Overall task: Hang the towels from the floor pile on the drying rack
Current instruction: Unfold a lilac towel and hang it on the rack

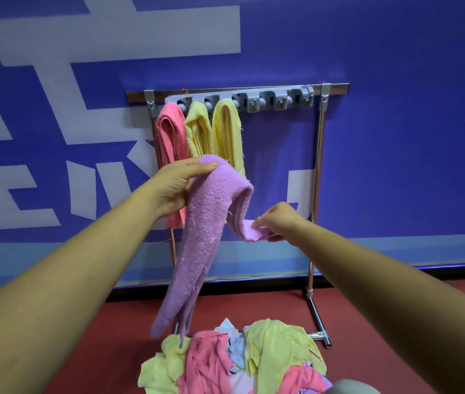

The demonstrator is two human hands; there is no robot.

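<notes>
Holding purple towel [208,223]: left grip [177,186] clamps fold, right grip [279,220] pinches edge; hooks [279,102] rightward bare.

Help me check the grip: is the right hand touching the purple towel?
Touching. The head view shows the right hand pinching a folded end of the purple towel between fingertips.

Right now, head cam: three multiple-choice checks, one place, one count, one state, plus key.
1. The towel pile lies: A on a table; B on the floor before the drying rack; C in a basket.
2. Towels hanging on the rack: A one; B three; C five.
3. The purple towel is: A hung up; B untouched in the pile; C held by both hands.
Key: B, beside the rack's foot; B, one pink towel, two yellow towels; C, left hand grips the fold, right hand pinches an end.
</notes>
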